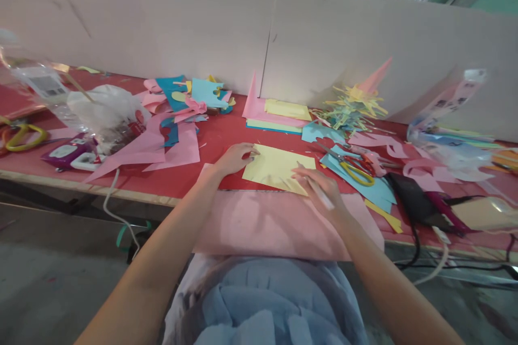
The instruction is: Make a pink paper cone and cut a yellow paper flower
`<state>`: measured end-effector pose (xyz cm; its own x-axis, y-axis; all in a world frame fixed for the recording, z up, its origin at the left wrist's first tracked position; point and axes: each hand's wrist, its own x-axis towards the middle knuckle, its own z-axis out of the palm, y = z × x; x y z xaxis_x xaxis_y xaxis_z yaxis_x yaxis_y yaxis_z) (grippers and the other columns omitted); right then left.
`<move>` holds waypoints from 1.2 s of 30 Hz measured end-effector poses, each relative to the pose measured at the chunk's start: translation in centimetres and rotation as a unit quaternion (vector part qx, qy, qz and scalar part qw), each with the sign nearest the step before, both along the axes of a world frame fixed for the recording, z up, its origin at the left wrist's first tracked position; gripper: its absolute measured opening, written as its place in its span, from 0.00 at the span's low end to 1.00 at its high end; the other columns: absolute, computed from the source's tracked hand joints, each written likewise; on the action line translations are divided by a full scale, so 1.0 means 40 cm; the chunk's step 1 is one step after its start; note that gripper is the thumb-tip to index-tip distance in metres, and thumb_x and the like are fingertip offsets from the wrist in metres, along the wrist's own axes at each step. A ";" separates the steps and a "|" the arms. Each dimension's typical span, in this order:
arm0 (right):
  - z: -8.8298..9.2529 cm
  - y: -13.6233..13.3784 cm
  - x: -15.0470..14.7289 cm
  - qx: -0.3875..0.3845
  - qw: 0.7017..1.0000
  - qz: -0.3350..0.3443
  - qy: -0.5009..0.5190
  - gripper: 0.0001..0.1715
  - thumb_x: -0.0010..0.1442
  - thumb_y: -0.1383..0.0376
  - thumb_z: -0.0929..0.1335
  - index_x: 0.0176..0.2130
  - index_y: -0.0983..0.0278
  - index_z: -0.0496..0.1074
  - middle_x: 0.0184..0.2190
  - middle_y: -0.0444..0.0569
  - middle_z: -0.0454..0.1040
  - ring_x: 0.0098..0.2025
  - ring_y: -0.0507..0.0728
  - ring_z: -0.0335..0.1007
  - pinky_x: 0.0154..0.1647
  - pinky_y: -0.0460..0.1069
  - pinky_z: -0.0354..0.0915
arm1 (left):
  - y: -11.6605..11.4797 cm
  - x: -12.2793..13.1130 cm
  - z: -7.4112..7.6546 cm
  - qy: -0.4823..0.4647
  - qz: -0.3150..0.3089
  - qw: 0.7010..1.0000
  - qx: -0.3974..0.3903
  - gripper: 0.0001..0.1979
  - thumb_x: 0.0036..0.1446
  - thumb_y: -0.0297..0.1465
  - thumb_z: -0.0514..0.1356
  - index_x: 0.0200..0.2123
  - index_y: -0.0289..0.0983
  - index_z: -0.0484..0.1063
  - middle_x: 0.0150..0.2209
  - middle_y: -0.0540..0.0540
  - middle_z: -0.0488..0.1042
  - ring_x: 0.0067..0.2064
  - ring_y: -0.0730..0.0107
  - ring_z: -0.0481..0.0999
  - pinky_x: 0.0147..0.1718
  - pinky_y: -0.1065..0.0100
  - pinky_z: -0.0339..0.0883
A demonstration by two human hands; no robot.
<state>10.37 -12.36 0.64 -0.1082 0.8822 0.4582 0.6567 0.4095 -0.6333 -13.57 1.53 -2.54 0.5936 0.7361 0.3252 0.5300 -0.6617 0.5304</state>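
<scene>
A sheet of yellow paper (279, 167) lies in front of me on the red tabletop. My left hand (237, 159) is at its upper left corner, thumb and fingertips pinched together on the edge. Over the sheet's right side, my right hand (319, 186) is closed around a slim white pen (324, 195), its tip pointing at the paper. Beneath my wrists a large pink sheet (279, 226) hangs over the table's front edge toward my lap.
Right of the paper lie scissors (356, 170) on blue sheets, a fringed paper cone (360, 99) and a black pouch (413, 199). Stacked coloured paper (279, 113) sits behind. Leftward are paper scraps (202, 94), a plastic bag (107, 110) and a purple device (68, 153). A white partition (162, 21) stands behind.
</scene>
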 end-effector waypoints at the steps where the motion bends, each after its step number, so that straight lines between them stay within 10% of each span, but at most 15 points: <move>1: 0.009 0.020 -0.018 -0.005 0.999 -0.006 0.052 0.13 0.59 0.57 0.62 0.37 0.60 0.73 0.34 0.49 0.74 0.36 0.57 0.71 0.40 0.52 0.66 | 0.000 0.000 -0.001 0.001 0.005 1.000 0.000 0.13 0.55 0.30 0.54 0.43 0.41 0.72 0.52 0.46 0.69 0.54 0.66 0.66 0.54 0.62 0.57; 5: 0.015 0.115 -0.092 -0.077 0.963 0.030 0.257 0.20 0.57 0.51 0.62 0.29 0.63 0.72 0.14 0.41 0.62 0.20 0.52 0.64 0.31 0.50 0.68 | 0.002 0.001 -0.006 -0.001 0.011 1.000 0.001 0.14 0.54 0.29 0.54 0.43 0.40 0.72 0.53 0.45 0.68 0.53 0.65 0.67 0.54 0.62 0.57; 10: -0.042 0.177 -0.132 -0.167 0.915 0.066 0.361 0.16 0.52 0.56 0.68 0.23 0.62 0.62 0.12 0.37 0.63 0.18 0.48 0.60 0.26 0.45 0.63 | 0.007 0.000 -0.010 -0.006 0.004 1.000 0.007 0.14 0.54 0.28 0.54 0.43 0.40 0.72 0.52 0.45 0.69 0.54 0.66 0.66 0.53 0.64 0.58; 36: -0.083 0.173 -0.123 -0.166 0.944 0.002 0.287 0.17 0.51 0.58 0.67 0.20 0.62 0.58 0.10 0.39 0.65 0.13 0.47 0.57 0.16 0.42 0.52 | 0.007 0.002 -0.007 -0.016 0.001 1.000 -0.016 0.13 0.53 0.27 0.54 0.42 0.41 0.72 0.49 0.48 0.72 0.53 0.66 0.67 0.53 0.62 0.58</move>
<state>5.44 -5.42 -2.69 0.0693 0.9876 0.1410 0.1657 0.1280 -0.9778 -13.50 1.81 -2.81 0.5826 0.7470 0.3201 0.5134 -0.6436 0.5676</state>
